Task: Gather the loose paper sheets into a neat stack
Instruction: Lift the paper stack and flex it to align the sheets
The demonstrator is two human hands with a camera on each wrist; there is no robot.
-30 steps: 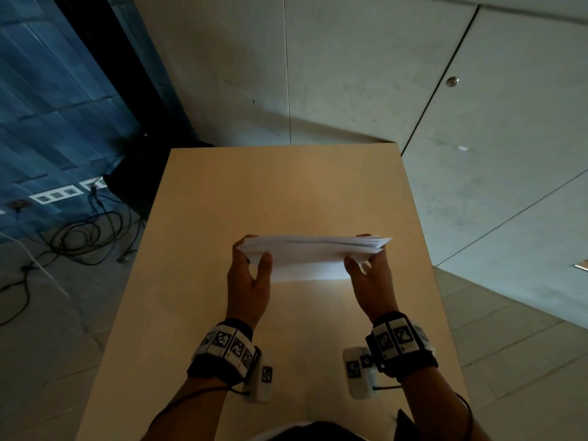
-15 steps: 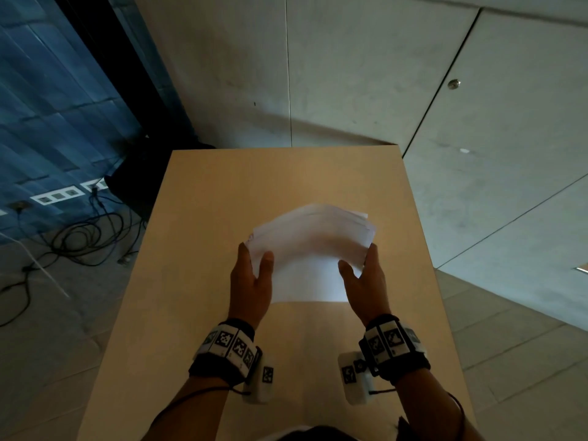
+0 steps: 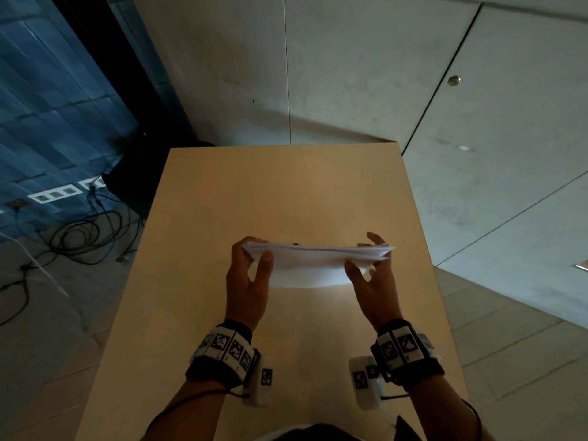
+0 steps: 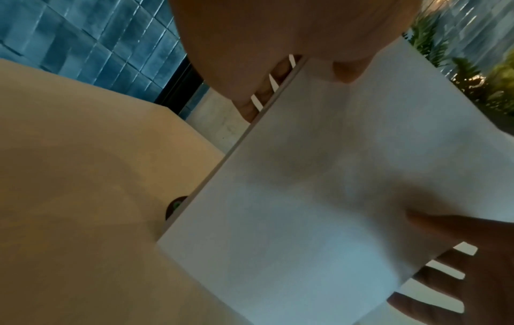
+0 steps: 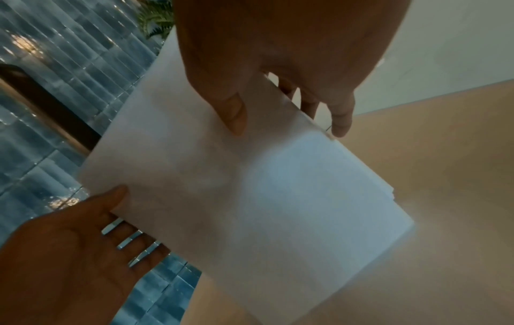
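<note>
Presently the paper sheets (image 3: 313,257) are held clear above the table (image 3: 286,192), between the two hands, in one bundle. Its long axis runs from the left hand (image 3: 246,283) across to the right hand (image 3: 372,286), and its broad face tilts toward the person, upper long edge at fingertip height, lower long edge sagging in a shallow curve below the thumbs.

The left hand pinches its short end: thumb on the near face, fingers (image 4: 250,110) behind. The right hand pinches the opposite end likewise, thumb (image 5: 236,114) in front, fingers behind.

At the right hand's end the sheet edges stand slightly stepped, not flush; at the left hand's end they come to a closer point.

Bare table surface lies beyond the fingertips, outward of each hand, and back toward the wrists.
</note>
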